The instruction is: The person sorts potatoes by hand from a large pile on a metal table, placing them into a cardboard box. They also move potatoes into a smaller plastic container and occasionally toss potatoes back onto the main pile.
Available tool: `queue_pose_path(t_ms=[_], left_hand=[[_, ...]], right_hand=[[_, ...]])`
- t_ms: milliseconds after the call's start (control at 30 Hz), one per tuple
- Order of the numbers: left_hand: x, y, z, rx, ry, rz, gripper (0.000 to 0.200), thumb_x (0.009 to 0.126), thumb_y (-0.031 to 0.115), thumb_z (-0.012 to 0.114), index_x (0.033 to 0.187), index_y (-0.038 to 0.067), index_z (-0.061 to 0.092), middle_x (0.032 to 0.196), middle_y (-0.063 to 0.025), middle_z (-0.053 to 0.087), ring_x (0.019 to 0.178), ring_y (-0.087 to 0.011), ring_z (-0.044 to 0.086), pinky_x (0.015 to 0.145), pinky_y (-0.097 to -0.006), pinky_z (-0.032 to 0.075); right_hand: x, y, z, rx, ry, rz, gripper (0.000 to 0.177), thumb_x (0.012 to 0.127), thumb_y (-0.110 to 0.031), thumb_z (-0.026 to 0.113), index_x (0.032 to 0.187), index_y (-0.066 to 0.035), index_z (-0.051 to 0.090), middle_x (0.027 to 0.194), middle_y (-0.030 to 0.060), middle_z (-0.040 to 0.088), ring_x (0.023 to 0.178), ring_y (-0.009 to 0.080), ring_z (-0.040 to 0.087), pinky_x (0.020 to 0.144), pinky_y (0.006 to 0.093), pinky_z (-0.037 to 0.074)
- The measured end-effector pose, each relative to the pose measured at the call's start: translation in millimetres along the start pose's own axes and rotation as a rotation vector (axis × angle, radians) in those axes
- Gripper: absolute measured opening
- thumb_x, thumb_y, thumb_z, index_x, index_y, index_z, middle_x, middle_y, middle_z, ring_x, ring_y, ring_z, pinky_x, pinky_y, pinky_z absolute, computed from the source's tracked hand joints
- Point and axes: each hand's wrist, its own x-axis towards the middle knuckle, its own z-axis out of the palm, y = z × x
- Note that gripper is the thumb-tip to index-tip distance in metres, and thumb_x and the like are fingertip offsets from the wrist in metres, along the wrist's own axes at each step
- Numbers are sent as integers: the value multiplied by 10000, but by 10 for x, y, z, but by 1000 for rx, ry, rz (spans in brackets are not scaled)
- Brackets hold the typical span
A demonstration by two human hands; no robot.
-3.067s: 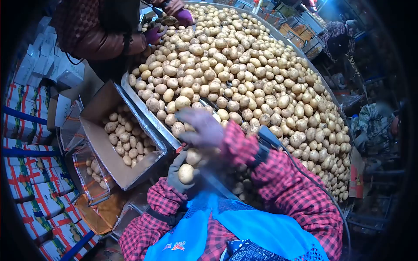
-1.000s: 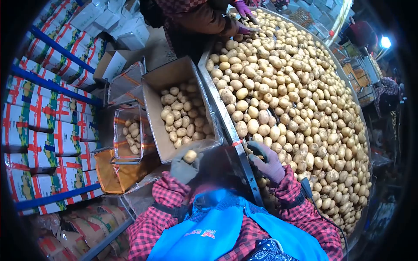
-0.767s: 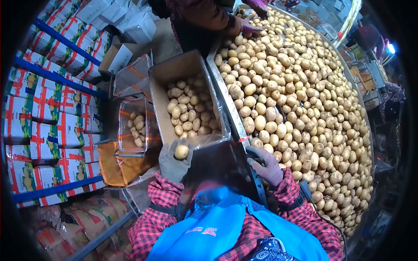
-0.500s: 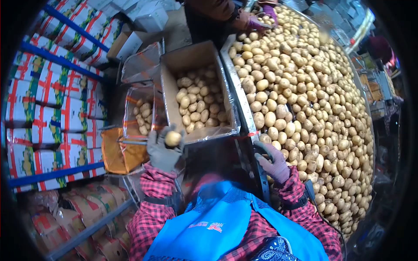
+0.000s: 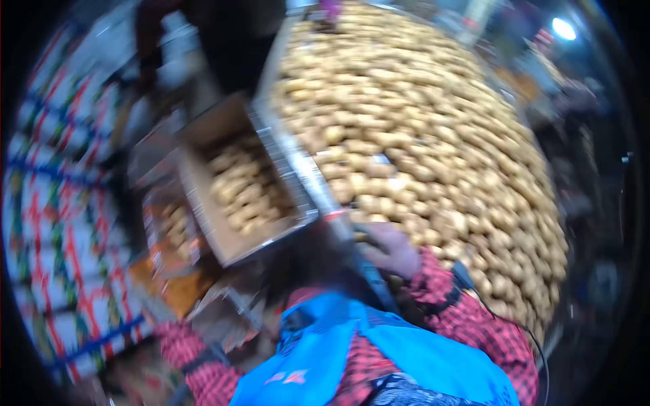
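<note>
My right hand, in a greyish-purple glove, is at the near-left edge of a large heap of potatoes. Its thumb and fingers look apart, with no held thing visible between them. My left hand is low on the left, beside an orange mesh bag. Motion smears its fingers, so whether a potato is in it cannot be seen. Between the heap and the stacked boxes stands an open cardboard box, part-filled with potatoes. To its left, a clear plastic-lined container also holds potatoes.
A metal rim borders the heap on the left. White, red and green cartons are stacked on blue racking at left. A co-worker's dark clothing shows at the top, with a purple glove by the heap's far end.
My view has swung, shifting the scene left and blurring it. My left hand, which held a potato near the cardboard box, has moved down-left towards the orange bag. My right hand stays by the rim.
</note>
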Motion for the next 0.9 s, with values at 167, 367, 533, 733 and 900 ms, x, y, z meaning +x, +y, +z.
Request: queue_pose_path(t_ms=[167,367,533,733,900], left_hand=[[-846,594,1554,-504,-557,-345,498,999,295,361,1403,5,383,1386,-144,449,1277,-272,437,1107,-392,306],[-1996,1818,2800,-466,-1370,-293,477,998,312,455,1352,-8,439,1292,-120,537,1213,-229,502,1031,-424,405],[-2555,1663,3314,-506,-1493,-651,455,997,265,464,1348,-24,438,1280,-144,517,1154,-236,530,987,-370,451],[-2563,1364,3517,-556,-1357,-1083,461,969,301,515,1322,11,451,1156,-132,554,973,-205,618,705,-193,525],[-2563,1365,3491,-501,-1326,-1006,502,972,340,506,1340,7,428,1229,-160,525,1008,-230,610,780,-245,555]], right_hand=[[-515,92,-187,-76,135,194,469,860,-300,584,1246,-34,559,1163,216,594,1087,368,555,962,441,434],[-1134,131,-631,32,437,432,474,861,-303,595,1259,-47,557,1121,212,603,1070,351,568,955,419,442],[-1405,461,-1647,-492,571,748,527,783,-336,673,1213,-53,561,1095,204,613,1039,345,588,910,437,469],[-1059,962,-2306,-650,458,1177,737,756,-466,647,1284,16,467,1241,244,550,1108,362,566,961,446,429],[-441,1465,-2092,-428,423,1103,660,777,-368,631,1356,-109,447,1382,261,422,1117,391,570,957,430,461]])
